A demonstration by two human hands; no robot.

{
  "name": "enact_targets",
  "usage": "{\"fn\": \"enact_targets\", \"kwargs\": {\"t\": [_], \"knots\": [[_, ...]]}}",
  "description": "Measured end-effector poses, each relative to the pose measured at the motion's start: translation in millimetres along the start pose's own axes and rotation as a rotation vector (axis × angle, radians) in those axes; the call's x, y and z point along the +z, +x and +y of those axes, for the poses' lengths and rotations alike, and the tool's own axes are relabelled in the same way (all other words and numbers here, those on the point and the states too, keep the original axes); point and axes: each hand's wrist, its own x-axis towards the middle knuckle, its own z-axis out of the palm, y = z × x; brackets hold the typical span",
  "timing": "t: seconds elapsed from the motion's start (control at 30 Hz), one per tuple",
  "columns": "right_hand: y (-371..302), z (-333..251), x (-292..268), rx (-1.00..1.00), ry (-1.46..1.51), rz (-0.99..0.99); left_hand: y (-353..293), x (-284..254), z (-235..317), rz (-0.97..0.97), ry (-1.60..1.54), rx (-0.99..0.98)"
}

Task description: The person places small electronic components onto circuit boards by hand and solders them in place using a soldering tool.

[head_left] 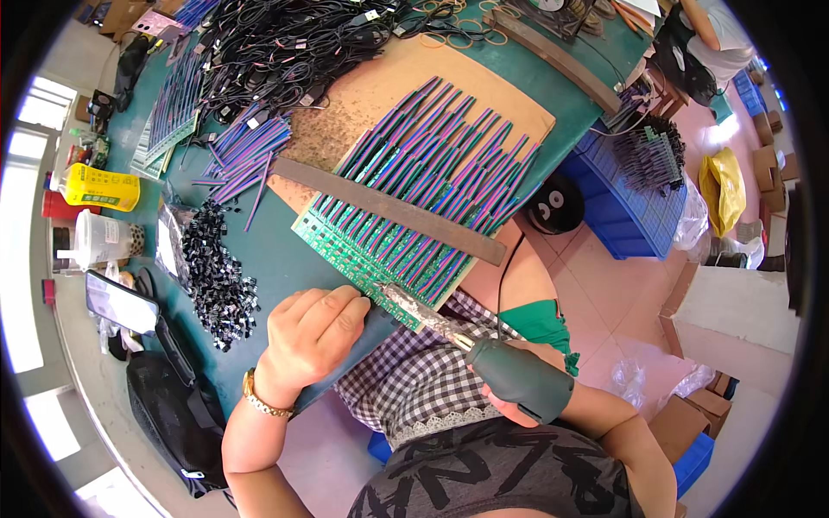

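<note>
My right hand [547, 353] grips the dark green handle of a soldering iron [522, 380]. Its silvery, foil-like shaft reaches up and left, and the tip rests at or just over the near edge of a green circuit board panel [332, 243]. Beside that edge, my left hand [318, 332] has its fingers curled and pressed together; a small dark bit shows at the fingertips, too small to name. Rows of pink, blue and dark ribbon wires [423, 173] fan away from the panel. A flat brown bar [389, 207] lies across the wires.
A brown board [345, 99] lies under the wires. Small black connectors [216, 276] are heaped to the left, near loose wire pieces [250, 142]. Black USB cables [276, 52] pile up at the back. A phone [122, 302] leans on the left; a blue crate [617, 198] stands right.
</note>
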Motion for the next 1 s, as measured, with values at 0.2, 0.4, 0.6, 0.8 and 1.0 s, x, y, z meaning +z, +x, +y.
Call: {"fn": "enact_targets", "kwargs": {"t": [0.2, 0.4, 0.6, 0.8, 1.0], "knots": [[1.7, 22.6, 5.4, -0.447, -0.456, 0.029, 0.3, -3.4, -6.2, 0.007, -0.057, -0.026], [8.3, 28.9, -3.9, -0.71, -0.511, 0.15, -8.1, -36.0, -30.8, 0.08, 0.1, -0.378], [15.5, 25.6, -12.0, -0.892, -0.646, 0.054, -25.0, -47.1, -72.3, 0.104, 0.291, -0.762], [6.1, 9.9, -11.4, -0.742, -0.487, -0.028, -29.2, -40.9, -87.3, 0.019, 0.461, -0.795], [2.7, 5.3, -10.4, -0.58, -0.46, 0.013, -33.6, -35.1, -87.7, 0.056, 0.525, -0.738]]}}
